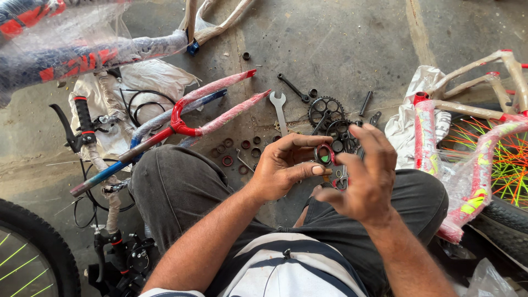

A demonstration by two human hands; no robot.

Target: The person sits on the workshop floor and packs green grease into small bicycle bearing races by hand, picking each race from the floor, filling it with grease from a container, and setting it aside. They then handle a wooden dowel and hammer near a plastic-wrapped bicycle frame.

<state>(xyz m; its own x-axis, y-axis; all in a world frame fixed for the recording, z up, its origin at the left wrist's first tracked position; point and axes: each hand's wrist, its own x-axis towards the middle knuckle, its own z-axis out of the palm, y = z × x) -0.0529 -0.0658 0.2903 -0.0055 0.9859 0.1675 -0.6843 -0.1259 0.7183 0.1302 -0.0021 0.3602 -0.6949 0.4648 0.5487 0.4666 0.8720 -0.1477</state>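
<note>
Both hands work above my lap: left hand [283, 168] pinches a small bearing ring [323, 155] while right hand [366, 179] hovers loosely curled, so seating it needs careful alignment.

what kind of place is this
Most likely a bicycle assembly or repair workshop, with work done on a concrete floor. Wrapped frames, a red fork, a spanner and a chainring lie about, and both hands hold a small ring-shaped part.
</note>
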